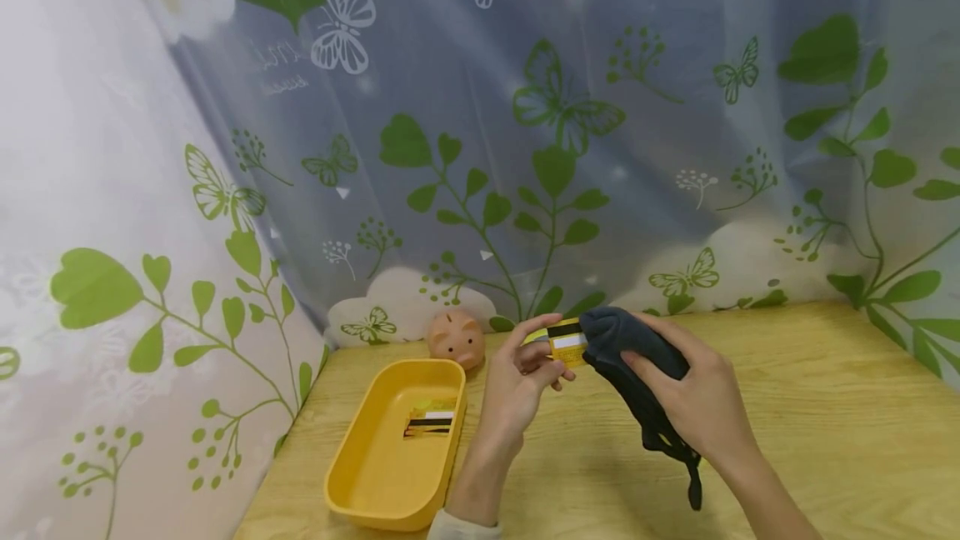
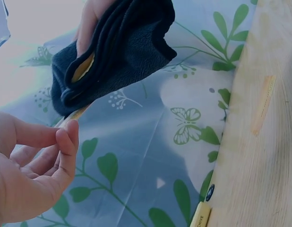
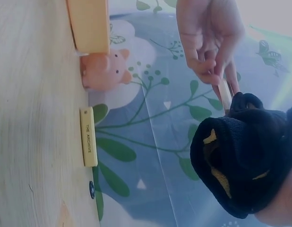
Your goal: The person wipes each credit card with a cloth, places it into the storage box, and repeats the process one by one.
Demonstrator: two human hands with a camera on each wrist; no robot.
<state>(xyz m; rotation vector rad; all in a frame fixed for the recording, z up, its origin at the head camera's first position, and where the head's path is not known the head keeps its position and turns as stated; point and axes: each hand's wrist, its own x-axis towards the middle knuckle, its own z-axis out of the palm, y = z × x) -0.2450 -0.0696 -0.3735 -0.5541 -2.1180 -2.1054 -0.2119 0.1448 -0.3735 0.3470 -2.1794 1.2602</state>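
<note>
My right hand [image 1: 701, 394] grips a dark navy cloth pouch [image 1: 637, 357], whose drawstring end hangs down below it. Folds of the pouch show yellow bits inside in the right wrist view. At its left end, a yellow card [image 1: 567, 342] with black and white stripes sticks out. My left hand [image 1: 517, 382] pinches this card between thumb and fingers; the card's other end is hidden in the cloth. Both hands are raised above the wooden table [image 1: 810, 423], to the right of a yellow tray [image 1: 341, 473].
Similar striped cards [image 1: 429, 421] lie in the tray. A pink piggy bank [image 1: 456, 342] stands behind it. The right wrist view shows a yellow block with lettering [image 3: 88, 137] and a small black disc [image 3: 92, 189] along the table's back edge, before a patterned curtain [image 1: 480, 148].
</note>
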